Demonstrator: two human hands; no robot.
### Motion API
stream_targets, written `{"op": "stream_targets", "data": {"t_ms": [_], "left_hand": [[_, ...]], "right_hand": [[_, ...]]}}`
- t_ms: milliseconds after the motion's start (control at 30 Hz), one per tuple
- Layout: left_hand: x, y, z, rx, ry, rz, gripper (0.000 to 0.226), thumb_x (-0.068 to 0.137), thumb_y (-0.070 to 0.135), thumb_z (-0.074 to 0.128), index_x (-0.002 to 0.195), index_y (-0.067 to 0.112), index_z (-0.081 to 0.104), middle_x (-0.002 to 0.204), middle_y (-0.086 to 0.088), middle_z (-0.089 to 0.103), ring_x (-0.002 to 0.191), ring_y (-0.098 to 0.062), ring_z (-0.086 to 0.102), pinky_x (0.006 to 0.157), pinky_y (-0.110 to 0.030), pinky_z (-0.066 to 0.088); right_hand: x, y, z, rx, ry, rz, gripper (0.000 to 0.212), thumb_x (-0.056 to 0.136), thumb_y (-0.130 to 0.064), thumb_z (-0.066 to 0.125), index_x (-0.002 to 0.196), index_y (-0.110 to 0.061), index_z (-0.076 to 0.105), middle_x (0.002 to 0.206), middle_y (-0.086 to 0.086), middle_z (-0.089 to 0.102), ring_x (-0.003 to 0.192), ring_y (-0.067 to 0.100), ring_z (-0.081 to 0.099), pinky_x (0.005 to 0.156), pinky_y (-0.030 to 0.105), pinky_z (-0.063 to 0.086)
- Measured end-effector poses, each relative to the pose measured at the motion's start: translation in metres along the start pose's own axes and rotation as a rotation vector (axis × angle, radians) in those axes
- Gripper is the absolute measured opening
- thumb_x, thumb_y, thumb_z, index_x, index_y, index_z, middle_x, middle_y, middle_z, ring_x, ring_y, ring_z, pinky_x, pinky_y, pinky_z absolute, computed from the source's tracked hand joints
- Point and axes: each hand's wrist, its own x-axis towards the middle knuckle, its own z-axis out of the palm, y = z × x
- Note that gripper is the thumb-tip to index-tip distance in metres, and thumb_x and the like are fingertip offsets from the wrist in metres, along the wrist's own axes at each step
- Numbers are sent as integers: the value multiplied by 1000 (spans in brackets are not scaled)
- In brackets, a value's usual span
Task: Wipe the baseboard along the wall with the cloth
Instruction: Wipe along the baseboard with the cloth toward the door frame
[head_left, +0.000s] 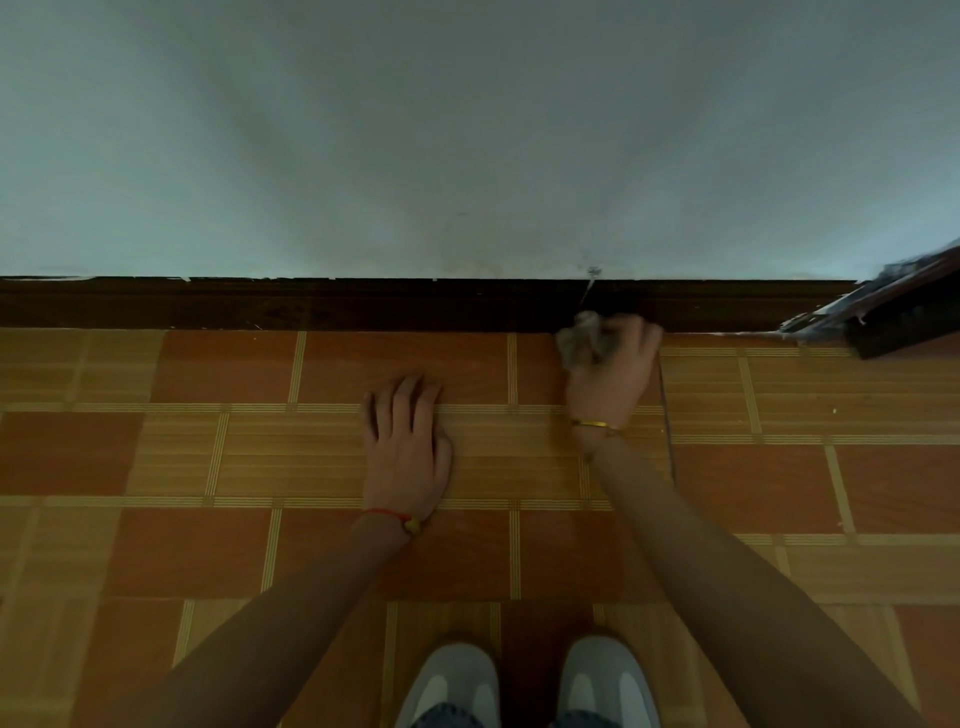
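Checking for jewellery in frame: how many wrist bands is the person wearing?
2: a red string bracelet on the left wrist, a gold bangle on the right. None else visible.

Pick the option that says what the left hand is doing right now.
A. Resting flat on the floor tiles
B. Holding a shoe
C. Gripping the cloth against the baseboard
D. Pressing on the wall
A: the left hand lies flat, fingers straight, on the floor tiles, while the right hand grips the cloth at the baseboard.
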Motion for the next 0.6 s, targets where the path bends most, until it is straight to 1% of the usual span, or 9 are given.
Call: {"op": "stream_targets", "data": {"t_ms": [33, 100, 167, 267, 333, 400, 467, 600], "left_hand": [[0, 0, 0, 4, -2, 0, 49, 94, 26, 39, 139, 11, 51, 145, -13, 48, 136, -33, 42, 119, -59, 21], [0, 0, 0, 4, -6, -6, 49, 94, 27, 39, 140, 12, 51, 145, -12, 48, 137, -34, 41, 120, -59, 20], [0, 1, 0, -8, -5, -9, 49, 94, 27, 39, 139, 11, 50, 145, -13, 47, 137, -35, 41, 120, -58, 19], [0, 2, 0, -8, 2, -6, 49, 94, 27, 40, 139, 11, 51, 145, -13, 47, 136, -35, 41, 120, -58, 19], [0, 2, 0, 2, 7, -5, 49, 94, 27, 39, 138, 11, 52, 144, -13, 48, 136, -35, 41, 120, -58, 20], [0, 1, 0, 11, 8, -3, 49, 94, 27, 38, 138, 11, 52, 144, -14, 49, 135, -35, 42, 119, -58, 22], [0, 2, 0, 13, 9, -7, 49, 94, 28, 38, 138, 10, 53, 143, -14, 50, 134, -35, 43, 118, -59, 23], [0, 5, 2, 23, 2, -18, 49, 93, 26, 38, 138, 11, 52, 142, -13, 50, 134, -36, 44, 118, -59, 24]], "right_hand": [[5, 8, -7, -18, 10, 45, 30, 73, 2, 67, 100, -4, 55, 114, 13, 49, 93, 18, 52, 74, 30, 51], [8, 14, -10, -46, -11, 39, 31, 74, 4, 66, 102, -4, 54, 115, 13, 50, 95, 21, 54, 71, 28, 49], [1, 8, -4, -48, -80, -38, 31, 75, 2, 67, 102, -6, 54, 113, 13, 50, 92, 22, 55, 68, 27, 47], [-16, -4, 12, -31, -243, -182, 30, 77, 2, 66, 104, -5, 56, 112, 13, 50, 91, 22, 55, 69, 23, 42], [-19, -6, 15, -20, -290, -234, 32, 76, 4, 65, 105, -4, 56, 110, 14, 50, 88, 21, 54, 69, 24, 43], [-13, -2, 9, -15, -259, -208, 32, 75, 5, 65, 103, -4, 55, 110, 14, 49, 85, 15, 49, 67, 23, 42], [-1, 8, -4, -34, -184, -133, 32, 74, 7, 64, 102, -4, 53, 113, 14, 47, 87, 11, 45, 68, 23, 42], [25, 33, -34, -77, -37, 35, 32, 75, 8, 62, 104, -1, 52, 118, 16, 47, 94, 15, 46, 75, 14, 34]]}}
